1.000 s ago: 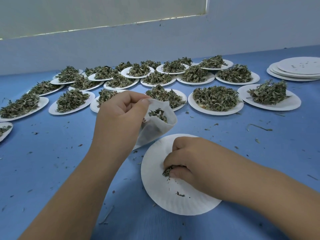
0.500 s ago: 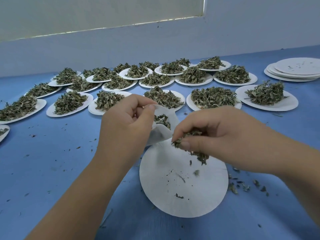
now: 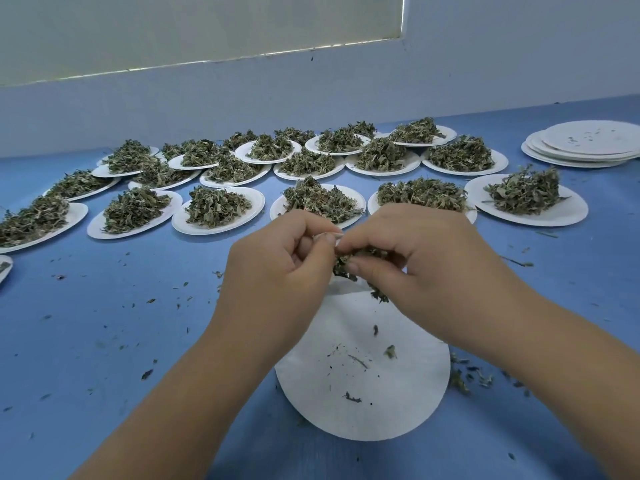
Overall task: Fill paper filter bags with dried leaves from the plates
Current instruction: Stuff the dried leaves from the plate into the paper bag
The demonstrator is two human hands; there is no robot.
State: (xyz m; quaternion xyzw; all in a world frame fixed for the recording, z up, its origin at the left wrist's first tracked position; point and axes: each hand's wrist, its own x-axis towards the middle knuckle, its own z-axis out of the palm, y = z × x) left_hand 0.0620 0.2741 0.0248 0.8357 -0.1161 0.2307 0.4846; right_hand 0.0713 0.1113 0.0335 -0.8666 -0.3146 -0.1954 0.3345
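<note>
While both hands meet above the near plate (image 3: 398, 403), the left hand (image 3: 280, 268) is curled, thumb and forefinger pinching the rim of a white bag (image 3: 341, 287). Most of the bag is hidden behind the knuckles; only a sliver of rim and a pale flap below show. Opposite it the right hand (image 3: 426, 268) touches the left at the fingertips, fingers bunched and pinching a tuft of leaves (image 3: 360, 258) right at the bag's mouth. A few bits dangle under the thumb. Whether any leaf lies inside the bag cannot be seen. That near plate sits flat on the blue worktop (image 3: 104, 341) under the wrists, nearly bare, carrying only crumbs (image 3: 351, 398) and one or two small scraps. More crumbs are scattered over the worktop, thickest just right of that plate. Beyond the hands, rows of white plates (image 3: 254, 207), each heaped with dried leaves, run left to right up to the wall (image 3: 311, 98); some rims overlap. Far right, well apart from the hands, is a stack (image 3: 609, 147) of plates with only flecks on the top one.
</note>
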